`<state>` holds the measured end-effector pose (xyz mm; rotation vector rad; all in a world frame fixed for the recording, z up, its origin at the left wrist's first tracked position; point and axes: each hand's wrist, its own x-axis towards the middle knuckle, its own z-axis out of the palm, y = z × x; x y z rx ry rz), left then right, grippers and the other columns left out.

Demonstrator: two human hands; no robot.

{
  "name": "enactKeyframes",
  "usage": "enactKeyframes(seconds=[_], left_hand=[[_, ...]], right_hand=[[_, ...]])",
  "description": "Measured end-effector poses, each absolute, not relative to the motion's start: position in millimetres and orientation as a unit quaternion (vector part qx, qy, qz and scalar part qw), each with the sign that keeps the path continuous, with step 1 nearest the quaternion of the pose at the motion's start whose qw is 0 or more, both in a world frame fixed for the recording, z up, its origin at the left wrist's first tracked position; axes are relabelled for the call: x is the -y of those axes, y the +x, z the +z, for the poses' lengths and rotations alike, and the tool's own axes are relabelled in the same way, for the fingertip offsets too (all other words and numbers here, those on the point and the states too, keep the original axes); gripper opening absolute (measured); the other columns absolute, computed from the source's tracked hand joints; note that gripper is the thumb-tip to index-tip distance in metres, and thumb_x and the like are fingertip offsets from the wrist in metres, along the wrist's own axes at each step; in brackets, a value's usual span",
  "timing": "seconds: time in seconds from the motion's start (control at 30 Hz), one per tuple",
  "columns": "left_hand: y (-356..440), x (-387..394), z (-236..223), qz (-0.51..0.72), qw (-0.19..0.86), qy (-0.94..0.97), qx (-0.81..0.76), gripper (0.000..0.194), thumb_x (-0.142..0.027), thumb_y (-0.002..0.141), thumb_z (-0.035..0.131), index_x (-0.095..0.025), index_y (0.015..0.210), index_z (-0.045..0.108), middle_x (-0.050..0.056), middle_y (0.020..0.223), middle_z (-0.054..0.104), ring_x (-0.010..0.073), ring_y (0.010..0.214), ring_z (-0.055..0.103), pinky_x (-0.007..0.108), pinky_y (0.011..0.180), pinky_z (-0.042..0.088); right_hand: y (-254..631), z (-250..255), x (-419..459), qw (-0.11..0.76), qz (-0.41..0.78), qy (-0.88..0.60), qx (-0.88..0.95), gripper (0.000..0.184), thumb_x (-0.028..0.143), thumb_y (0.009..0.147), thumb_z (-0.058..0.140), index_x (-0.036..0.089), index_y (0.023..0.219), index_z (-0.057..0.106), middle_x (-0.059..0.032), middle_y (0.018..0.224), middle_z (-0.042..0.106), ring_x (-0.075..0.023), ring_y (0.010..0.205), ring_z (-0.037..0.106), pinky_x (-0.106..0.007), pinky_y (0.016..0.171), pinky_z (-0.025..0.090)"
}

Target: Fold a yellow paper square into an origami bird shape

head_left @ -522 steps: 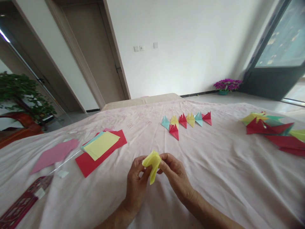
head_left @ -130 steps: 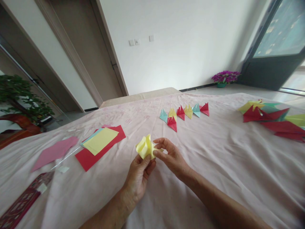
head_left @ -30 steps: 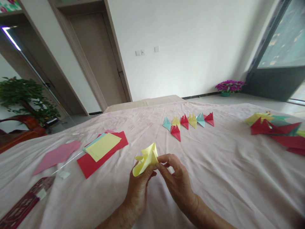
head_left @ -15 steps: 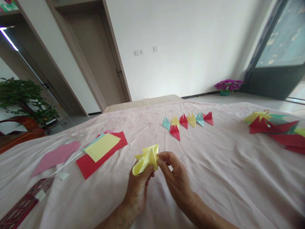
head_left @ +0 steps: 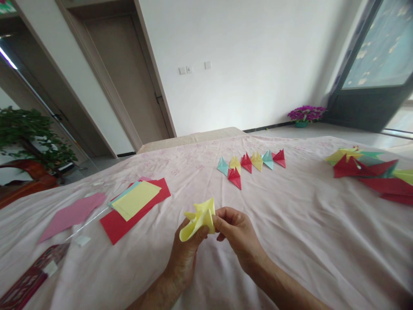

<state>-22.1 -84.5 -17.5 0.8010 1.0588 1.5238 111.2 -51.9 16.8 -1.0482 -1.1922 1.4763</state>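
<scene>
A partly folded yellow sheet of paper (head_left: 200, 219) is held up over the cloth in front of me, its flaps standing up and its left edge curled. My left hand (head_left: 187, 252) grips it from below, thumb pressed on the near side. With thumb and forefinger, my right hand (head_left: 234, 230) pinches its right edge; the other fingers curl underneath and are partly hidden. Beyond the hands stand small folded paper pieces in red, yellow and light blue, among them a red piece (head_left: 234, 177) in front of the row.
A pale pink cloth (head_left: 290, 241) covers the surface. To the left lie a yellow sheet (head_left: 137, 200) on red paper (head_left: 112, 230), pink paper (head_left: 72, 215) and a dark red package (head_left: 27, 280). Larger folded red paper (head_left: 348, 167) sits at the far right.
My right thumb and fingers have closed in further on the yellow paper's right edge. The view has shifted slightly, so the surroundings sit a little further left.
</scene>
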Motion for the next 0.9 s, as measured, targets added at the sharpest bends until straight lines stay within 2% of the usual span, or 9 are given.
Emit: enactKeyframes(seconds=[0.23, 0.47, 0.57, 0.77, 0.9], left_hand=[[-18.5, 85.8, -14.6, 0.647, 0.557, 0.321, -0.410, 0.025, -0.023, 0.066, 0.082, -0.017, 0.087, 0.068, 0.000, 0.078, 0.061, 0.0110, 0.069, 0.052, 0.025, 0.068, 0.047], [-21.8, 84.8, -17.3, 0.630, 0.613, 0.277, -0.387, 0.024, -0.023, 0.069, 0.080, -0.016, 0.089, 0.069, 0.002, 0.083, 0.064, 0.0132, 0.075, 0.057, 0.026, 0.070, 0.049], [-21.6, 84.8, -16.1, 0.622, 0.632, 0.262, -0.381, 0.027, -0.023, 0.067, 0.082, -0.017, 0.091, 0.070, 0.004, 0.090, 0.067, 0.0155, 0.081, 0.060, 0.027, 0.073, 0.050], [-20.5, 84.3, -17.9, 0.618, 0.625, 0.275, -0.389, 0.024, -0.023, 0.070, 0.079, -0.017, 0.091, 0.071, 0.003, 0.089, 0.067, 0.0153, 0.080, 0.060, 0.027, 0.073, 0.048], [-17.5, 85.0, -18.4, 0.623, 0.613, 0.276, -0.400, 0.026, -0.021, 0.068, 0.080, -0.017, 0.093, 0.070, 0.001, 0.085, 0.064, 0.0119, 0.074, 0.056, 0.024, 0.068, 0.046]], right_hand=[[109.5, 11.1, 54.0, 0.476, 0.494, -0.469, 0.556, 0.012, 0.026, 0.073, 0.063, 0.017, 0.065, 0.062, -0.0003, 0.061, 0.062, -0.0133, 0.057, 0.056, -0.023, 0.051, 0.044], [109.2, 8.5, 54.2, 0.499, 0.618, -0.361, 0.489, 0.030, 0.045, 0.081, 0.062, 0.016, 0.077, 0.065, -0.0001, 0.064, 0.062, -0.0118, 0.057, 0.057, -0.022, 0.050, 0.047], [109.5, 9.7, 53.6, 0.503, 0.628, -0.358, 0.474, 0.035, 0.050, 0.080, 0.064, 0.015, 0.075, 0.065, 0.0005, 0.060, 0.060, -0.0105, 0.053, 0.055, -0.020, 0.047, 0.046], [107.8, 10.7, 53.9, 0.510, 0.581, -0.411, 0.484, 0.033, 0.047, 0.077, 0.067, 0.016, 0.068, 0.062, 0.0011, 0.054, 0.058, -0.0111, 0.048, 0.054, -0.022, 0.044, 0.045], [107.1, 7.8, 54.3, 0.526, 0.514, -0.442, 0.513, 0.028, 0.040, 0.078, 0.066, 0.017, 0.064, 0.060, 0.0014, 0.053, 0.057, -0.0114, 0.049, 0.052, -0.022, 0.045, 0.043]])
